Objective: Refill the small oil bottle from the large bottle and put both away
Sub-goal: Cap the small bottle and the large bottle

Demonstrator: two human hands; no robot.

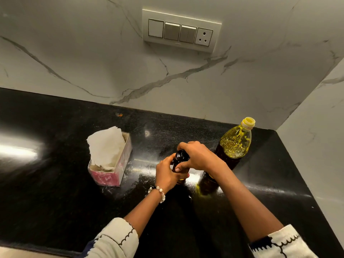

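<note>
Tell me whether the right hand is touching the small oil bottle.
Touching. The head view shows the right hand closed over the top of the small oil bottle, fingers wrapped on it.

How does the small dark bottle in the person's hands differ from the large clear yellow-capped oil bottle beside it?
The small dark bottle is short and opaque-looking; the large clear plastic oil bottle is much taller and shows yellow oil. The small one is gripped by the left hand at its body and the right hand at its top; the large one stands untouched, yellow cap on. Both stand upright on the black countertop.
</note>
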